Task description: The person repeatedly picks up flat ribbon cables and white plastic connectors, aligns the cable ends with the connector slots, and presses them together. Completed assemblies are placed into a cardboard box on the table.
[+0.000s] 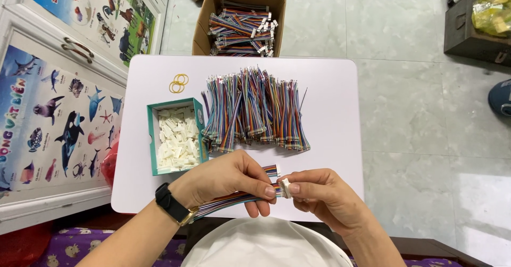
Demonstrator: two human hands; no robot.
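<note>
The left hand (226,179) is closed around a bunch of coloured wires (234,199), whose ends stick out past its thumb and fingertips above the near edge of the white table (330,96). The right hand (319,195) pinches a small white plug (285,188) between thumb and forefinger, touching those wire ends. A green box of white plugs (176,138) sits just beyond the left hand, beside a heap of wires (255,110).

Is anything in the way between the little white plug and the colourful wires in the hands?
Nothing visible. The right hand holds the white plug right at the end of the wire bundle that the left hand grips.
</note>
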